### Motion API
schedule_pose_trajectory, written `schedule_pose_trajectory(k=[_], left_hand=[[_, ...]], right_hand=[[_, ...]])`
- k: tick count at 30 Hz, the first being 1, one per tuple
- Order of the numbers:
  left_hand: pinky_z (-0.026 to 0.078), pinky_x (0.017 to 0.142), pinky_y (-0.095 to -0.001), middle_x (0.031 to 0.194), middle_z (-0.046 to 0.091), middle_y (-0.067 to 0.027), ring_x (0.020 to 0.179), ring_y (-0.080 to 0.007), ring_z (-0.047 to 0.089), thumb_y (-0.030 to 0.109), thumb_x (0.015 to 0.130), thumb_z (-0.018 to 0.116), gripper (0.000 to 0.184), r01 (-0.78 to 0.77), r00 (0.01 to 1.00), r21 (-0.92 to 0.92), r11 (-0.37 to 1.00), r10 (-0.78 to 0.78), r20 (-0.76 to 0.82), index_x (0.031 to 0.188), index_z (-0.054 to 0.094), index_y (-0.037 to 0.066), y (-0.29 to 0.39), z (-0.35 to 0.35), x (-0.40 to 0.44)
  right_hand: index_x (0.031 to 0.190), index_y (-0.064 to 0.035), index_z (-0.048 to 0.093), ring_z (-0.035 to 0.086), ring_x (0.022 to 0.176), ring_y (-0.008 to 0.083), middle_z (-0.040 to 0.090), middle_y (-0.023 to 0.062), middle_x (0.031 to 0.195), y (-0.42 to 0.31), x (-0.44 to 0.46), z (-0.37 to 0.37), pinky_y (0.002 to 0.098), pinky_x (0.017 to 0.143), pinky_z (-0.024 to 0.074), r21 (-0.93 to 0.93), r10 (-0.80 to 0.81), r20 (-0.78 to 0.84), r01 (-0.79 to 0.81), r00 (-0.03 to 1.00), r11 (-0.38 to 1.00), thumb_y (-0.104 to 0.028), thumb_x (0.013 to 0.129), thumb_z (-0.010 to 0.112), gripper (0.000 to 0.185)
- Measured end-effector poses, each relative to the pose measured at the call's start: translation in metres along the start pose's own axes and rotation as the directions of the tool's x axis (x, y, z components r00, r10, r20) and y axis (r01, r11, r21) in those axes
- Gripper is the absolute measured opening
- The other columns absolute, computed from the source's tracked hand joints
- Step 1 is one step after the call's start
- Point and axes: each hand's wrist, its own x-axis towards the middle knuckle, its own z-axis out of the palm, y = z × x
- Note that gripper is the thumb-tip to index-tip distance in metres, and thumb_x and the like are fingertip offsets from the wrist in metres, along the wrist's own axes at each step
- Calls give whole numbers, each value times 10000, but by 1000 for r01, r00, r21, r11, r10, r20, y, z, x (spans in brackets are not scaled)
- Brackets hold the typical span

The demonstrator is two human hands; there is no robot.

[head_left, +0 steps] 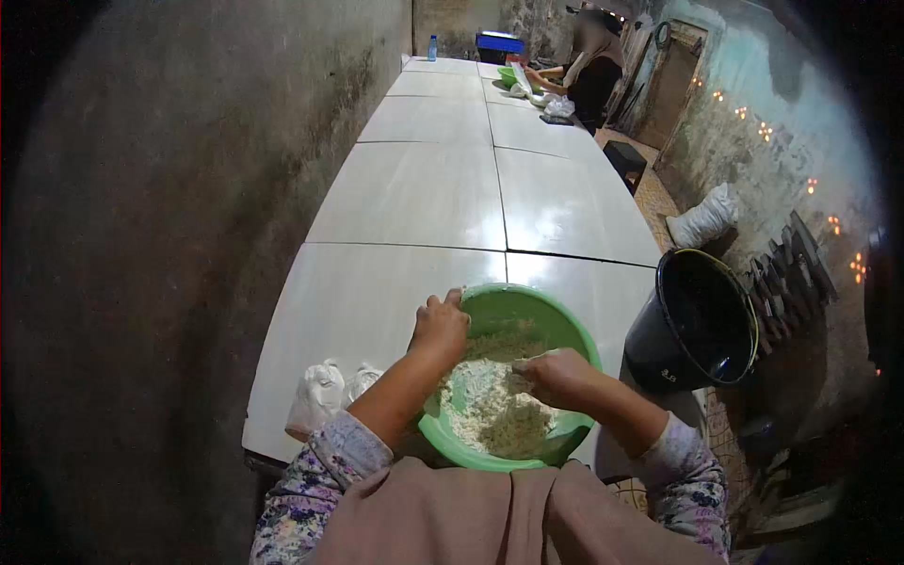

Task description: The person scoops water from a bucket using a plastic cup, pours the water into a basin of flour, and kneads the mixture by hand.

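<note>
A green basin [572, 331] stands on the table in front of me, with a crumbly, pale floury mixture [508, 414] in its bottom and loose white flour on one side. My left hand [441, 330] is on the basin's left rim, fingers bent over the edge. Inside the basin, my right hand [562, 379] hovers over or touches the mixture with its fingers curled together. What those fingers hold, if anything, is hidden. Beside my left forearm sit two clear plastic bags of white powder [320, 395], one partly covered by the arm.
A black bucket [645, 344] stands at the right edge of the long white-tiled table [414, 193]. At the far end a person [598, 75] works near another green basin [508, 77]. A blue bottle [432, 47] is there too. A wall [235, 141] runs along the left.
</note>
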Motion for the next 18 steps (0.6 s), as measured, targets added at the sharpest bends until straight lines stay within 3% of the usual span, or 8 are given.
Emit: schedule_pose_trajectory(k=[3, 4, 9, 11, 13, 15, 16, 18], left_hand=[[453, 939, -405, 1321, 449, -95, 1050, -297, 517, 23, 746, 626, 279, 8, 1000, -11, 1000, -7, 8, 963, 746, 151, 0, -2, 2], [455, 938, -401, 1314, 452, -94, 1046, -298, 519, 15, 733, 635, 292, 10, 1000, -8, 1000, -10, 10, 962, 747, 157, 2, -5, 0], [462, 928, -407, 1321, 451, -107, 1028, -310, 527, 8, 721, 623, 298, -12, 1000, -17, 1000, 12, -12, 952, 743, 152, 1, -7, -2], [457, 928, -409, 1332, 450, -105, 1043, -304, 520, 11, 731, 610, 284, -9, 1000, -38, 999, 8, -22, 945, 740, 146, 0, -2, -1], [454, 931, -415, 1326, 456, -106, 1047, -303, 518, 3, 734, 606, 281, 4, 1000, -37, 999, -5, -21, 940, 741, 139, 2, -5, -1], [454, 938, -409, 1329, 456, -109, 1045, -311, 519, 0, 738, 607, 287, -1, 1000, -41, 999, 1, 1, 950, 742, 139, 3, -8, -2], [453, 939, -408, 1330, 454, -113, 1046, -315, 518, -1, 739, 607, 295, -4, 1000, -45, 999, 3, -9, 958, 743, 142, 3, -7, -2], [453, 940, -407, 1346, 442, -113, 1056, -310, 518, 9, 750, 606, 301, 2, 1000, 0, 1000, -2, 11, 979, 744, 147, 3, -6, -1]], right_hand=[[1155, -74, 611, 625, 920, 374, 615, 180, 1045, 23, -8, 18, 447, 776, 507, 165, -105, 13, 102, 994, 981, -104, 801, 594, 356], [1258, -106, 584, 554, 1115, 360, 525, 183, 1270, 24, -8, 15, 454, 897, 477, 18, -172, 251, 173, 953, 985, -116, 789, 616, 470], [1347, -203, 516, 419, 1277, 350, 397, 132, 1443, 7, -23, 33, 496, 1049, 353, -353, -570, 54, 550, 820, 757, -282, 779, 662, 592], [1337, -149, 498, 387, 1308, 336, 398, 125, 1440, -6, -17, 43, 494, 1021, 384, -301, -611, 341, 699, 714, 649, -364, 783, 666, 618], [1249, -51, 508, 509, 1177, 373, 470, 199, 1339, -7, 2, 63, 499, 917, 452, -361, -655, 311, 723, 689, 589, -368, 832, 624, 536], [1137, 2, 515, 612, 950, 400, 561, 244, 1111, -6, 25, 84, 496, 758, 495, 282, -365, 300, 284, 881, 917, -289, 880, 565, 392], [1098, 27, 506, 625, 755, 412, 574, 233, 918, -5, 28, 87, 484, 665, 494, 124, -518, 77, 508, 852, 853, -223, 894, 533, 324], [1093, 23, 509, 628, 753, 400, 571, 224, 901, -6, 44, 88, 483, 657, 496, 101, -500, 37, 495, 865, 863, -215, 892, 536, 313]])
